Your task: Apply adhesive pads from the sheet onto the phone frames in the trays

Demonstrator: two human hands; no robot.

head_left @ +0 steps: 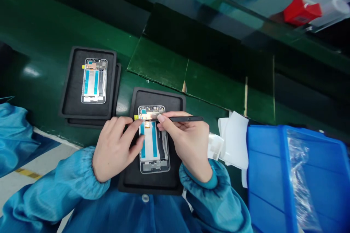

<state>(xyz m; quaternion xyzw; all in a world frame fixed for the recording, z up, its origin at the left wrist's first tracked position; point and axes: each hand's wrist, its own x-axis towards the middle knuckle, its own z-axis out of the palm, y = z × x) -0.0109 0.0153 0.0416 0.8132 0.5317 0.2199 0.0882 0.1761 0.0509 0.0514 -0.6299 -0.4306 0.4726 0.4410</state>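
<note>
An opened smartphone [149,145] lies in a black foam tray [164,185], its inner boards and blue strips facing up. My left hand [117,145] rests at the phone's left side; the index fingertip touches near the upper edge, and the thumb is spread from it at the rim. In my right hand [188,134], a thin black stick-like tool [187,118] is pinched between thumb and fingers. Its tip points left over the upper board, beside my left index finger. A yellow tab [136,117] sticks out at the phone's upper left.
Left of the work, a second opened phone [94,80] sits in stacked black trays [72,105]. A blue bin [269,174] with clear plastic stands right, beside white sheets [235,138]. Behind is a raised green board [210,83]; a red box [302,11] is far right. Another person's sleeve [18,138] shows left.
</note>
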